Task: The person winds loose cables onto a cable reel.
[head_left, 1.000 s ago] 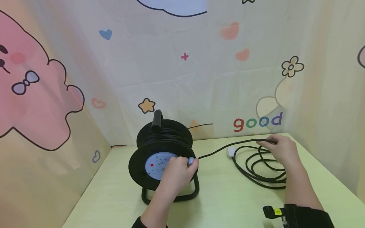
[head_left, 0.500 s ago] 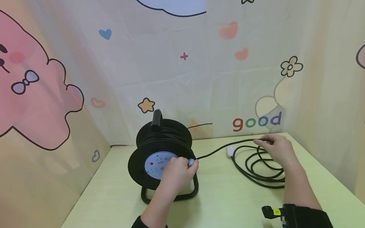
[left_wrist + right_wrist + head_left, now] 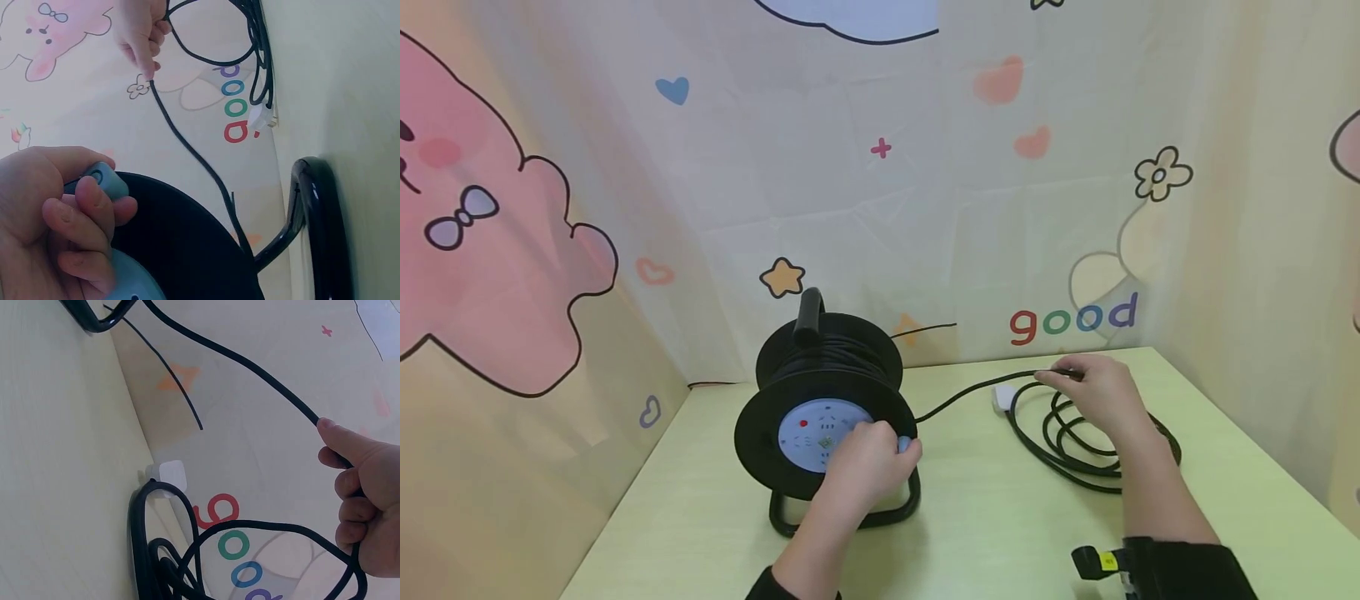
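A black cable reel (image 3: 771,450) with a pale blue socket face stands on the table. My left hand (image 3: 868,462) pinches the small blue crank knob (image 3: 112,183) at the right of the reel's front disc. Black cable (image 3: 970,390) runs from the reel to my right hand (image 3: 1093,392), whose fingers are curled round it above the table. Below and beside that hand lie loose loops of the same cable (image 3: 231,524). A white plug (image 3: 1003,398) rests at the left of the loops. My right forearm hides part of the coil in the head view.
The reel stands on a black tube frame (image 3: 887,521) with a handle (image 3: 808,317) on top. The pale table (image 3: 1000,517) reaches back to a printed cloth backdrop (image 3: 850,192). A thin dark line (image 3: 925,330) shows on the cloth behind the reel.
My right hand has moved left toward the reel, still holding the cable. The knob has come slightly down with my left hand, and the reel's face has turned a little clockwise.
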{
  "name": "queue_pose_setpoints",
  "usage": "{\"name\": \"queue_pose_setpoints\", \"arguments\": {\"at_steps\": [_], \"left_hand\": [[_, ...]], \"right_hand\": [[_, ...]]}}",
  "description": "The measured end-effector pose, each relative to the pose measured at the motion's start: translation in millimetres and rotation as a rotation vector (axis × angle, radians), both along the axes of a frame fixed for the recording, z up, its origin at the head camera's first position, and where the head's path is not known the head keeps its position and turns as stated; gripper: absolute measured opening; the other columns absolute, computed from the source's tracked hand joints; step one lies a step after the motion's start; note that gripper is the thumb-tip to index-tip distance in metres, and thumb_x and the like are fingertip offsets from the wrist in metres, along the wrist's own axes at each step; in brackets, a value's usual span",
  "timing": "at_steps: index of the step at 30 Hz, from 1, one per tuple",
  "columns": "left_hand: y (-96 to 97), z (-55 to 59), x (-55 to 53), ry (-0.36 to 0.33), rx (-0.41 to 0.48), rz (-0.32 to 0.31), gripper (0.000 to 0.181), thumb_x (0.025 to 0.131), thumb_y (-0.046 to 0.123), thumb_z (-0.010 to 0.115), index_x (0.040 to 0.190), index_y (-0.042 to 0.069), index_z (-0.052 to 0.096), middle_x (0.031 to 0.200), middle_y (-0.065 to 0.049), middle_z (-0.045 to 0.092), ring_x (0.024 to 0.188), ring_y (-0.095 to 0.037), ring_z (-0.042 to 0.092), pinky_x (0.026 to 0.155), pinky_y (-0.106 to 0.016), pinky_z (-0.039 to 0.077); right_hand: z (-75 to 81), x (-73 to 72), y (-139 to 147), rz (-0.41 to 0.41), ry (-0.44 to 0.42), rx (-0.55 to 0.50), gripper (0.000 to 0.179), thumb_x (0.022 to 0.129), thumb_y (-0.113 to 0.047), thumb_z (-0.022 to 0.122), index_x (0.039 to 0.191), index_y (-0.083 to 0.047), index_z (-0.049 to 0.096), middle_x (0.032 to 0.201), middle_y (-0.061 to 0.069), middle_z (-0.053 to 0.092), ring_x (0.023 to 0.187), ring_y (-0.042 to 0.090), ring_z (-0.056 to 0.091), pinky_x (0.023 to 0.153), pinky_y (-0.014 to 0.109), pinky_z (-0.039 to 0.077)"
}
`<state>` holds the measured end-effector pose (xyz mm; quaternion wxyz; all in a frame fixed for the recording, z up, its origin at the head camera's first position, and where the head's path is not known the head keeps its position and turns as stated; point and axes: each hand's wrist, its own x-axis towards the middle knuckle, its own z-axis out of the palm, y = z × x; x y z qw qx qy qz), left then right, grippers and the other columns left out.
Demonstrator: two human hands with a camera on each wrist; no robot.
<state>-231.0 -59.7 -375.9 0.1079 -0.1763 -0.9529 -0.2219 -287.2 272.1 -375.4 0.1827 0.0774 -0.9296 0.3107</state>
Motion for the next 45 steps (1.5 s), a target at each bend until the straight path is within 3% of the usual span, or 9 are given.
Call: {"name": "queue_pose_setpoints", "arguments": {"at_steps": [4,9,13,16,20,25,33,37,45], "left_hand": [[-2.0,-3.2,-1.4,-0.078,-0.055,0.013,0.050,0.089,0.033,0.056,0.049,0.017,0.030,0.050,0.006,0.023,0.044,-0.013,0.030,0.039,-0.028,0.028],[-5.5,-7.2,-1.7,-0.126,-0.151,0.027,0.040,0.089,0.034,0.057,0.057,0.014,0.046,0.062,0.000,0.041,0.054,-0.016,0.042,0.048,-0.032,0.038],[-9.2,-10.2,0.7,-0.175,-0.169,0.018,0.036,0.090,0.032,0.055,0.059,0.013,0.055,0.054,-0.001,0.054,0.045,-0.015,0.051,0.047,-0.031,0.043],[-12.8,-11.5,3.4,-0.221,-0.161,0.003,0.039,0.091,0.029,0.053,0.055,0.013,0.055,0.040,0.003,0.051,0.034,-0.013,0.049,0.041,-0.030,0.043],[-18.3,-14.0,5.8,-0.246,-0.172,0.000,0.040,0.091,0.028,0.053,0.054,0.013,0.054,0.036,0.005,0.048,0.032,-0.011,0.048,0.041,-0.029,0.043],[-26.0,-19.4,6.9,-0.303,-0.185,0.024,0.035,0.092,0.027,0.055,0.060,0.012,0.055,0.040,0.003,0.051,0.031,-0.012,0.050,0.045,-0.030,0.044],[-36.0,-22.9,8.5,-0.376,-0.258,0.076,0.031,0.092,0.031,0.060,0.070,0.011,0.055,0.056,-0.002,0.055,0.032,-0.013,0.050,0.050,-0.031,0.045],[-40.7,-23.5,8.8,-0.385,-0.293,0.090,0.028,0.092,0.031,0.060,0.074,0.011,0.053,0.055,-0.002,0.055,0.033,-0.014,0.050,0.048,-0.032,0.044],[-43.5,-22.1,9.5,-0.345,-0.304,0.061,0.030,0.092,0.031,0.059,0.070,0.013,0.051,0.047,0.000,0.054,0.032,-0.012,0.050,0.046,-0.031,0.044]], "right_hand": [[0.8,-1.5,-14.6,0.010,0.021,0.045,0.033,0.088,-0.053,0.063,0.091,-0.020,0.070,0.078,-0.002,0.062,0.071,0.020,0.050,0.059,0.035,0.041],[1.6,-1.3,-32.7,0.012,0.061,0.076,0.028,0.087,-0.050,0.065,0.089,-0.023,0.071,0.077,-0.005,0.062,0.069,0.018,0.051,0.056,0.034,0.041],[1.6,-1.7,-43.6,0.013,0.080,0.095,0.024,0.086,-0.048,0.067,0.087,-0.024,0.071,0.075,-0.007,0.063,0.068,0.017,0.052,0.056,0.034,0.041],[1.5,-2.8,-49.9,0.031,0.085,0.111,0.021,0.087,-0.045,0.067,0.087,-0.025,0.071,0.076,-0.008,0.063,0.069,0.016,0.053,0.057,0.035,0.042],[1.6,-4.1,-58.1,0.097,0.098,0.121,0.015,0.091,-0.035,0.066,0.092,-0.021,0.072,0.084,-0.005,0.067,0.077,0.016,0.058,0.067,0.040,0.048],[3.0,-4.0,-70.1,0.184,0.108,0.100,0.014,0.092,-0.024,0.065,0.098,-0.014,0.073,0.091,-0.002,0.069,0.086,0.018,0.061,0.078,0.045,0.051],[-1.1,-6.2,-86.7,0.224,0.103,0.069,0.013,0.091,-0.024,0.067,0.097,-0.015,0.073,0.091,-0.002,0.068,0.083,0.015,0.059,0.076,0.043,0.051],[-1.4,-6.4,-91.7,0.240,0.110,0.062,0.012,0.091,-0.025,0.067,0.096,-0.016,0.073,0.092,-0.003,0.068,0.084,0.014,0.060,0.077,0.043,0.051],[-1.2,-5.9,-92.8,0.216,0.120,0.088,0.014,0.091,-0.026,0.067,0.097,-0.016,0.073,0.092,-0.003,0.069,0.084,0.015,0.061,0.076,0.043,0.051]]}}
